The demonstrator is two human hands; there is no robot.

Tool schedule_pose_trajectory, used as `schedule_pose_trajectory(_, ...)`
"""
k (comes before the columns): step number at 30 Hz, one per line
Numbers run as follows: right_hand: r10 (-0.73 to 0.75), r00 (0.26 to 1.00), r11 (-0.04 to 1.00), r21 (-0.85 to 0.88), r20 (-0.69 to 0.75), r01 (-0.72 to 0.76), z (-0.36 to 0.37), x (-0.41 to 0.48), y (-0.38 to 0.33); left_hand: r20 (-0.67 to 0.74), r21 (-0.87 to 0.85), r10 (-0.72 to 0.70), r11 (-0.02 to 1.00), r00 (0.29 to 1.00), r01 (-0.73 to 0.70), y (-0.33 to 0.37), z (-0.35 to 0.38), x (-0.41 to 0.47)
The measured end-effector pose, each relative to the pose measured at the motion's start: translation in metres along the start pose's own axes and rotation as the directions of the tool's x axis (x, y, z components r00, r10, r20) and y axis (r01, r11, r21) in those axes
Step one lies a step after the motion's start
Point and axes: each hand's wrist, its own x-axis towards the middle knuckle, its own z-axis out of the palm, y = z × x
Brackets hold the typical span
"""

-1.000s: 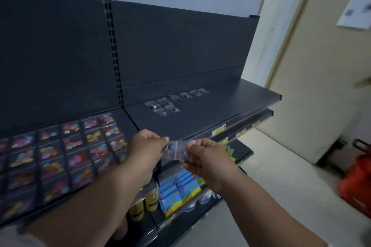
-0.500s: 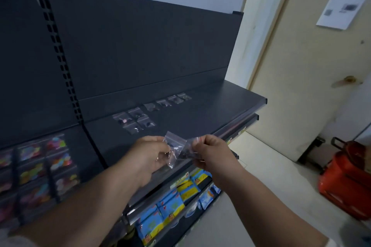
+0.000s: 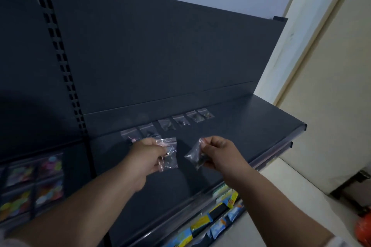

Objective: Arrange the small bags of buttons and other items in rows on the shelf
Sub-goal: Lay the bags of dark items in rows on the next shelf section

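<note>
My left hand point(image 3: 147, 155) pinches a small clear zip bag point(image 3: 169, 154) with dark bits inside, above the dark shelf point(image 3: 251, 126). A second clear bag point(image 3: 195, 155) hangs from the pinched fingers of my right hand point(image 3: 219, 151), a short gap to the right. Along the back of the shelf lies a row of several small clear bags point(image 3: 181, 121). The leftmost bags of that row are partly hidden behind my left hand.
The shelf section to the left carries colourful button packs point(image 3: 32, 184). Blue and yellow packets point(image 3: 202, 226) lie on the shelf below. A cream door point(image 3: 331, 96) stands to the right, with a red object point(image 3: 363, 226) on the floor.
My hands held bags together in front of the shelf edge. They have separated, each with one bag, and moved forward over the shelf. The view shifted right.
</note>
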Motion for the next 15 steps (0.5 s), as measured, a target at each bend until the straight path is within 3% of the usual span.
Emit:
schedule_pose_trajectory(9, -0.065, 0.971, 0.974, -0.197, 0.232, 0.112, -0.036, 0.097, 0.009, -0.2, 0.113, 0.086, 0.992, 0.976, -0.064, -0.01, 0.045, 0.049)
schedule_pose_trajectory(15, -0.075, 0.902, 0.904, -0.353, 0.425, 0.241, -0.057, 0.163, 0.019, -0.382, 0.347, 0.186, 0.937, 0.905, -0.046, -0.016, 0.089, 0.084)
